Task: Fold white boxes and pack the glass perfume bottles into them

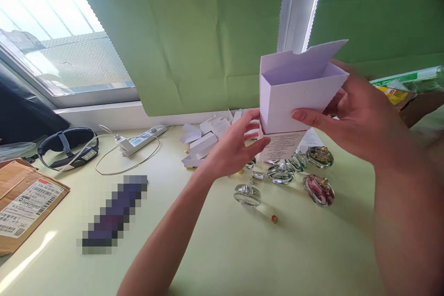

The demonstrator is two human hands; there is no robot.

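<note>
Above the table, my right hand [357, 115] grips a white paper box [294, 106] whose top is open, its flap standing up at the back. The thumb lies across the front face. Directly under it is a lower box part [282, 145] covered in small print, tilted like the white one. My left hand [231, 150] holds this lower part from the left, thumb in front and fingers behind. Whether the white box sits inside the printed one is hard to tell. Below are several oval glass bottles, including a clear one [247, 195] and one with a dark red pattern [318, 190].
Flattened white cartons [204, 141] lie behind my left hand. A small copper-coloured cap [274, 218] and a silver cap [258, 175] are near the bottles. At left are a power strip [142, 141], a black headset [69, 148], a labelled cardboard parcel [27, 203] and a blurred-out dark object [114, 212].
</note>
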